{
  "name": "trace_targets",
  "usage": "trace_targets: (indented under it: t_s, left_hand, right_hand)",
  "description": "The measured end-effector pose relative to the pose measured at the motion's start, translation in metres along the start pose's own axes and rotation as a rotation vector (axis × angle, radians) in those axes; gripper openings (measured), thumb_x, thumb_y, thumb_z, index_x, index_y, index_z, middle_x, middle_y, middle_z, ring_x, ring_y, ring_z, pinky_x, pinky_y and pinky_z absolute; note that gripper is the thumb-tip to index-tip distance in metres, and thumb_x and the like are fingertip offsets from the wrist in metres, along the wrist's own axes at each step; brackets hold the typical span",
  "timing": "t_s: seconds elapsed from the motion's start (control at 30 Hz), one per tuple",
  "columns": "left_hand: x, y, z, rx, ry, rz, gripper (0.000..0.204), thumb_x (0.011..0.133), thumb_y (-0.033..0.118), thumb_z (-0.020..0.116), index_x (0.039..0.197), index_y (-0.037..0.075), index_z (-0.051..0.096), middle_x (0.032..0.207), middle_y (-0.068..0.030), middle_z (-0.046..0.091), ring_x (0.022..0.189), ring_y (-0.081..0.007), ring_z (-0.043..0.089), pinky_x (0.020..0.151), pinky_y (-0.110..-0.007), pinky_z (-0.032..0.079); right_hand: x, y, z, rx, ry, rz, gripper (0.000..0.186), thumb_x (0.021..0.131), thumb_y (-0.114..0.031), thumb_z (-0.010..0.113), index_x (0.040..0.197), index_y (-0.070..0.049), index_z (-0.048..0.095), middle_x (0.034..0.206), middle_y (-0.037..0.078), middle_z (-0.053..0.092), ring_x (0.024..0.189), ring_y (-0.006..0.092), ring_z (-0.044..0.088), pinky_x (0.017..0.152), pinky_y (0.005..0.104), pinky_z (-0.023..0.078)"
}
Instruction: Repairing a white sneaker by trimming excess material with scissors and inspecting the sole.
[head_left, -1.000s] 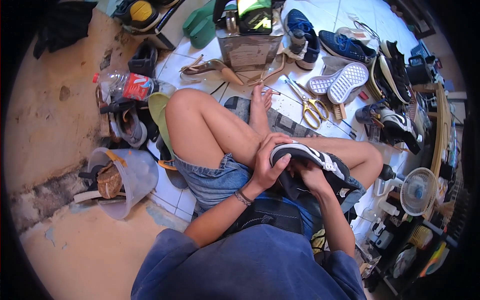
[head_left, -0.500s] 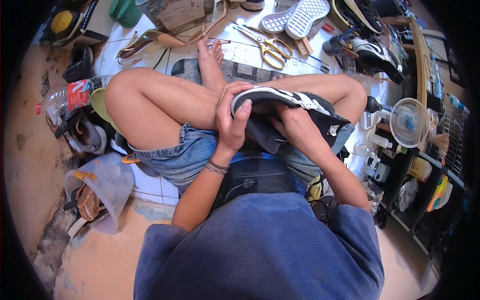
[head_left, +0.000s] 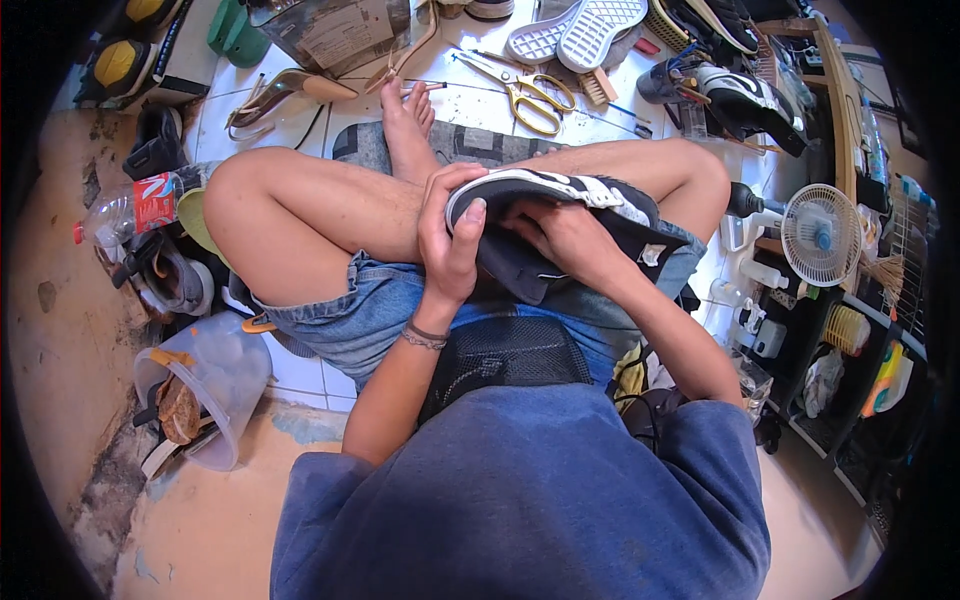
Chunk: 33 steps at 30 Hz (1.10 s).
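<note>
A black and white sneaker upper [head_left: 600, 193], with no sole seen on it, lies tilted across my lap between my two hands. My left hand [head_left: 450, 225] wraps round its rounded white-edged end, thumb lying on the near side. Into its dark opening reaches my right hand [head_left: 565, 235], fingers bent and closed on the inner material; the fingertips are partly hidden. A black flap [head_left: 512, 272] of the upper hangs below the right hand.
Ahead on the tiles lie gold-handled scissors [head_left: 535, 103], a brush [head_left: 598, 87], white soles [head_left: 600, 35] and a sandal [head_left: 285, 100]. A clear bucket [head_left: 225, 370] and a bottle [head_left: 130, 208] stand left. A white fan [head_left: 822, 235] and a dark rack [head_left: 840, 370] are at right.
Both hands and the upper have shifted slightly left in the view. The right hand's fingers have moved within the opening and show more. The left hand keeps its grip.
</note>
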<state>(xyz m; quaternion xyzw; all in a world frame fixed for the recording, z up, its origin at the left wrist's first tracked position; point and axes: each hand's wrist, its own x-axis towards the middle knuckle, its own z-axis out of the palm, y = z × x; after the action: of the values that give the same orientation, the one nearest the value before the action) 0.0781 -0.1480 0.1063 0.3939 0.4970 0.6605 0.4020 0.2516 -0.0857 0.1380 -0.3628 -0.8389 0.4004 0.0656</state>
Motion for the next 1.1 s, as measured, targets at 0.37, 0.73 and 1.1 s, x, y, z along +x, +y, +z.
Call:
trace_targets:
  t_s: [0.37, 0.73, 1.1]
  left_hand:
    - [-0.003, -0.002, -0.001, -0.01, -0.002, -0.029, 0.04, 0.089, 0.028, 0.058, 0.11, -0.005, 0.062, 0.116, -0.0181, 0.06, 0.113, -0.0281, 0.057, 0.103, -0.038, 0.041]
    - [-0.001, -0.006, 0.001, -0.002, -0.002, 0.009, 0.037, 0.09, 0.025, 0.06, 0.111, -0.005, 0.061, 0.115, -0.0185, 0.06, 0.111, -0.028, 0.058, 0.101, -0.037, 0.043]
    - [0.003, -0.007, 0.0, 0.028, -0.024, -0.01, 0.034, 0.092, 0.023, 0.06, 0.112, -0.005, 0.06, 0.114, -0.0172, 0.06, 0.112, -0.0266, 0.058, 0.101, -0.037, 0.043]
  right_hand:
    - [0.011, -0.005, 0.018, 0.677, -0.054, 0.337, 0.013, 0.102, -0.011, 0.057, 0.107, 0.0, 0.062, 0.094, 0.005, 0.066, 0.078, 0.0122, 0.059, 0.073, 0.0293, 0.051]
    - [0.01, 0.011, 0.012, 0.869, -0.112, 0.346, 0.011, 0.103, -0.009, 0.057, 0.106, 0.001, 0.058, 0.088, 0.005, 0.06, 0.077, 0.0124, 0.057, 0.072, 0.0285, 0.049]
    - [0.013, -0.012, -0.017, 0.587, -0.264, 0.292, 0.013, 0.101, -0.013, 0.058, 0.096, -0.001, 0.056, 0.081, 0.009, 0.062, 0.075, 0.0171, 0.061, 0.072, 0.0325, 0.049]
